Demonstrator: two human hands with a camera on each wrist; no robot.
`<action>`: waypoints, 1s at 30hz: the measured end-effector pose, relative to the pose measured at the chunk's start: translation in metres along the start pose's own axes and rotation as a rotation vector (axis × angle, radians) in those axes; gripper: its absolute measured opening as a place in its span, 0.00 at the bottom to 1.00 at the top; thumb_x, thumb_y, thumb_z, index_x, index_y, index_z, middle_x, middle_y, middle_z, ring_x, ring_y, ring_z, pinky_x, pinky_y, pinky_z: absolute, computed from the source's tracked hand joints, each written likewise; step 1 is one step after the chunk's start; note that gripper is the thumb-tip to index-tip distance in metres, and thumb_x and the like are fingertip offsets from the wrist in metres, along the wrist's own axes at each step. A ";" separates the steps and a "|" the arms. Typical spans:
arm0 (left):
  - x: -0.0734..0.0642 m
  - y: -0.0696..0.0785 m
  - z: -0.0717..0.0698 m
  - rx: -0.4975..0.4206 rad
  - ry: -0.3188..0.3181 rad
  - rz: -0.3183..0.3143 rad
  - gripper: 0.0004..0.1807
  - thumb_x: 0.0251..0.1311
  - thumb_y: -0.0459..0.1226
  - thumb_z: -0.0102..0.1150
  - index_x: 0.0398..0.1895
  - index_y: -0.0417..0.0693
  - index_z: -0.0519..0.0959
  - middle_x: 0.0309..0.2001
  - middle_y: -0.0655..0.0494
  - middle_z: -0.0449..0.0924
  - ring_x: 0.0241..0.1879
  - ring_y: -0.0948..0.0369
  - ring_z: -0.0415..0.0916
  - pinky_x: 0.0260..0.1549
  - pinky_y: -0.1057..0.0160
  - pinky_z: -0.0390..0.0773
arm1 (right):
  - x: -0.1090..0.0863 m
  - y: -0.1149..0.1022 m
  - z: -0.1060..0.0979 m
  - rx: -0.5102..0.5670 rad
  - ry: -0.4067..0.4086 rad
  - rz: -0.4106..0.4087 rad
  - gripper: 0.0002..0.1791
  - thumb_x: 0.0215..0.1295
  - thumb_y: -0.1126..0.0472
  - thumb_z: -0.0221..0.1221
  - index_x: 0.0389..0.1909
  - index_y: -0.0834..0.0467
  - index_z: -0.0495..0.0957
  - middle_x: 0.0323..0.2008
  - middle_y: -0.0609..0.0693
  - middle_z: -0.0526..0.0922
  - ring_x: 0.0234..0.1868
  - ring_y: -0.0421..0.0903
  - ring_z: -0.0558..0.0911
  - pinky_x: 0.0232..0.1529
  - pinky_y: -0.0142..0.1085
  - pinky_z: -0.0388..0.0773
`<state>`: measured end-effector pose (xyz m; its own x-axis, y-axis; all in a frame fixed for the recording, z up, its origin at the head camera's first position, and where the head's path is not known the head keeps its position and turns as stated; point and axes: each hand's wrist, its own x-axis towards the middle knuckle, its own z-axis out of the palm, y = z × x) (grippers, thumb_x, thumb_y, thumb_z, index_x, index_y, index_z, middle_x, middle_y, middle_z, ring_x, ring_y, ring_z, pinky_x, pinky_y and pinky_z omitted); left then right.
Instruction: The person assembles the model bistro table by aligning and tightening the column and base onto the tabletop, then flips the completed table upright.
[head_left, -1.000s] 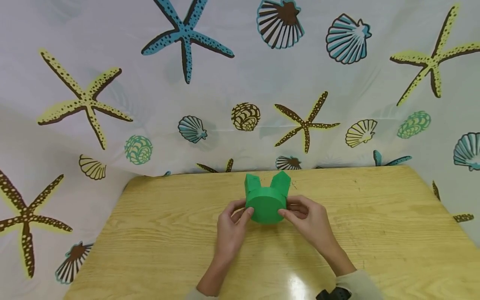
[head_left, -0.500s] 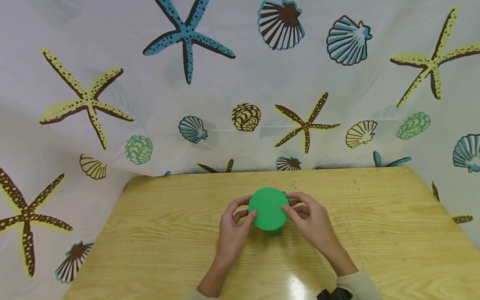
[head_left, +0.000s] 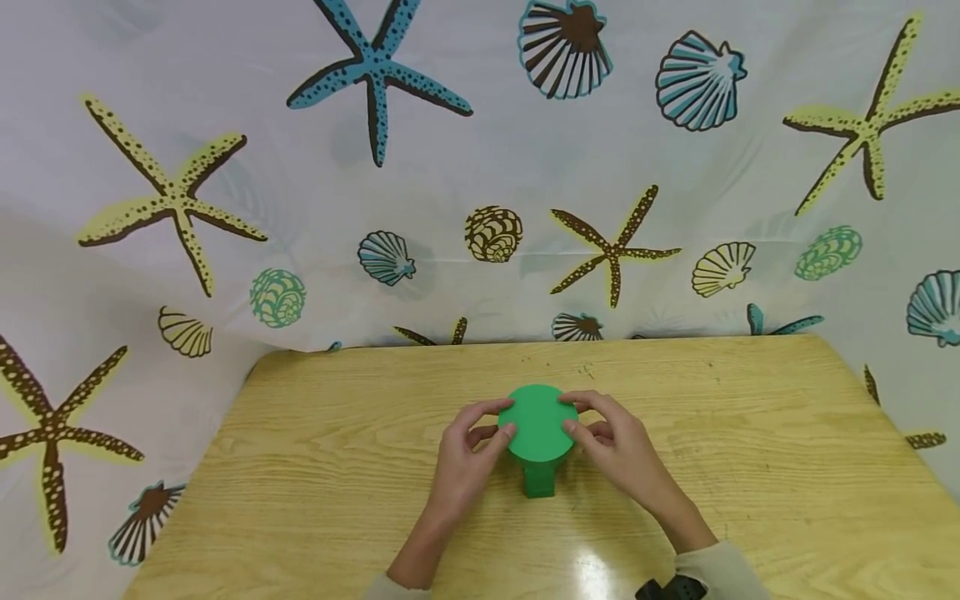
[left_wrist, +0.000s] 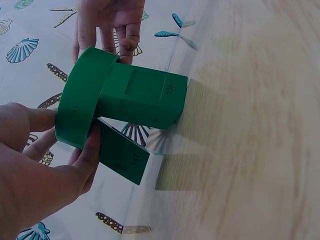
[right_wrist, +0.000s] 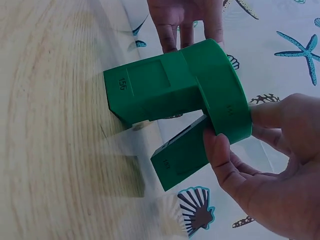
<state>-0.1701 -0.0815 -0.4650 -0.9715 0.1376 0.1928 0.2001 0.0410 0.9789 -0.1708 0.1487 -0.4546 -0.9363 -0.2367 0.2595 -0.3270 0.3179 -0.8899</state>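
Note:
Between both hands is a green stool-shaped piece [head_left: 536,429], with a flat round top and block legs. In the head view its round face is turned up and one leg [head_left: 539,481] points toward me. My left hand [head_left: 467,458] grips the left side of the rim between thumb and fingers. On the opposite side, my right hand [head_left: 626,454] pinches the rim the same way. Small black numbers mark the parts in the wrist views; a wide leg [left_wrist: 145,92] reads 156. The leg ends sit close over the table, with their shadows beside them.
A wooden table [head_left: 330,467] spreads under the hands on all sides. Behind it and along both sides hangs a white cloth [head_left: 450,183] printed with starfish and shells. A black band [head_left: 671,588] is at the right wrist.
The green piece has been turned over: its two upper blocks pointed away and up, then its round face came toward me, and now that face points up with legs below. Both hands kept hold.

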 end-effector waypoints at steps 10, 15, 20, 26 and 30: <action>-0.003 -0.004 0.003 0.056 -0.009 -0.043 0.18 0.71 0.35 0.63 0.62 0.44 0.80 0.62 0.44 0.72 0.55 0.46 0.79 0.51 0.61 0.83 | -0.004 0.008 0.001 -0.005 -0.006 0.005 0.19 0.76 0.58 0.60 0.65 0.55 0.78 0.55 0.57 0.77 0.39 0.45 0.87 0.35 0.41 0.84; -0.003 -0.004 0.003 0.071 -0.006 -0.047 0.17 0.72 0.37 0.63 0.62 0.46 0.80 0.62 0.45 0.72 0.55 0.47 0.79 0.52 0.61 0.83 | -0.003 0.009 0.001 0.002 -0.012 -0.005 0.20 0.76 0.57 0.60 0.65 0.55 0.77 0.56 0.58 0.77 0.41 0.47 0.88 0.38 0.47 0.86; -0.001 -0.006 0.002 0.114 0.002 -0.049 0.17 0.72 0.39 0.63 0.61 0.50 0.81 0.61 0.47 0.73 0.55 0.47 0.78 0.52 0.60 0.83 | -0.001 0.010 0.000 -0.003 -0.035 -0.011 0.20 0.77 0.57 0.59 0.66 0.55 0.76 0.57 0.58 0.77 0.43 0.48 0.88 0.40 0.48 0.86; -0.001 -0.007 -0.002 0.226 0.004 -0.008 0.17 0.73 0.42 0.62 0.62 0.54 0.81 0.61 0.49 0.74 0.54 0.51 0.77 0.50 0.55 0.84 | -0.003 0.010 -0.009 -0.072 -0.055 -0.013 0.21 0.77 0.55 0.59 0.67 0.52 0.76 0.58 0.56 0.79 0.46 0.48 0.87 0.41 0.45 0.86; 0.001 -0.004 -0.012 0.262 0.019 0.036 0.18 0.73 0.41 0.61 0.63 0.52 0.81 0.60 0.48 0.75 0.55 0.50 0.76 0.52 0.49 0.82 | -0.002 0.011 -0.017 -0.155 -0.018 -0.038 0.19 0.77 0.57 0.59 0.65 0.54 0.78 0.57 0.57 0.80 0.48 0.51 0.85 0.43 0.44 0.86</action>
